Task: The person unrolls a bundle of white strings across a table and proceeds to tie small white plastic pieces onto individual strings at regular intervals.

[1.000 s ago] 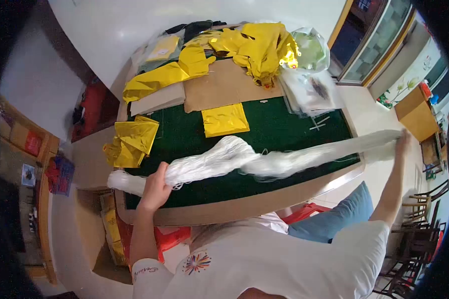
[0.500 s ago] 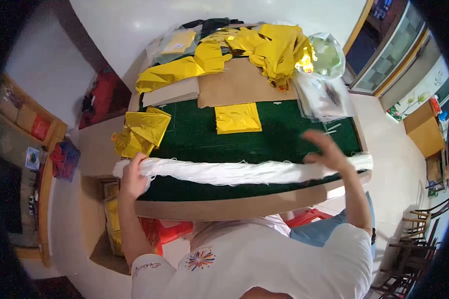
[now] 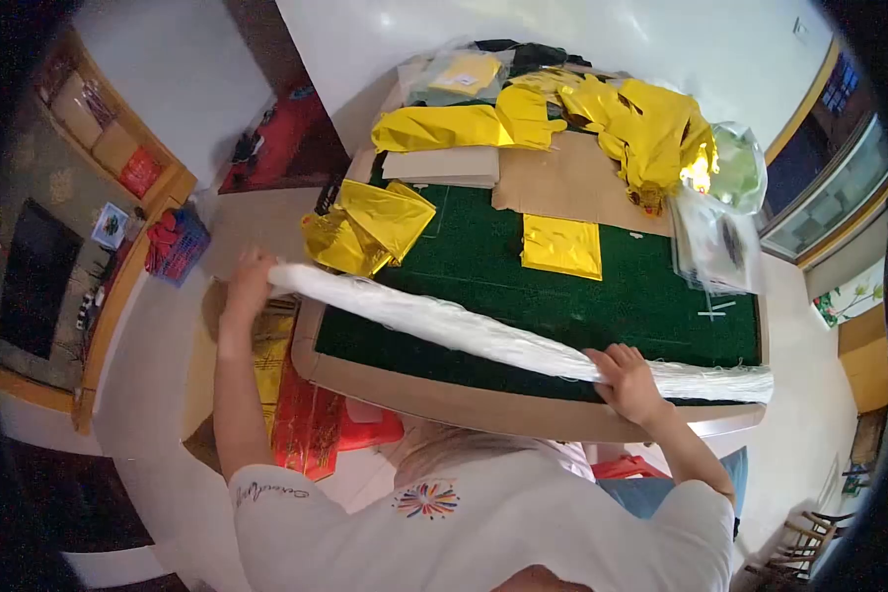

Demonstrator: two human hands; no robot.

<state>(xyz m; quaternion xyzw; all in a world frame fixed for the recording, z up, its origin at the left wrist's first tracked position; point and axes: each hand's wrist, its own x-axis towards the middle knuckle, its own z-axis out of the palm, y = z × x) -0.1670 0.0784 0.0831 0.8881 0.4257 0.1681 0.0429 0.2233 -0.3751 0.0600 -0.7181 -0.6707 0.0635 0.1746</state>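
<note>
A long bundle of white string (image 3: 454, 326) stretches slantwise over the near side of the green-topped table (image 3: 483, 247). My left hand (image 3: 251, 282) is closed around its left end, out past the table's edge. Farther right along the bundle, my right hand (image 3: 629, 385) wraps round it near the front edge. The bundle's right end extends beyond that hand and lies at the table's right corner. Close to the left part of the string is a folded heap of shiny gold sheet (image 3: 370, 227). A flat gold packet (image 3: 562, 247) lies behind the middle.
Crumpled gold foil (image 3: 651, 128), brown cardboard (image 3: 553, 178) and a pale stack of sheets (image 3: 442, 166) cover the far side. Clear plastic bags (image 3: 718, 247) lie at right. A red stool (image 3: 370, 426) stands below the front edge, and a basket (image 3: 178, 247) sits at left.
My left hand has carried the left end of the bundle outward, off the table. My right hand, open above the string before, has closed on it. The view has shifted left.
</note>
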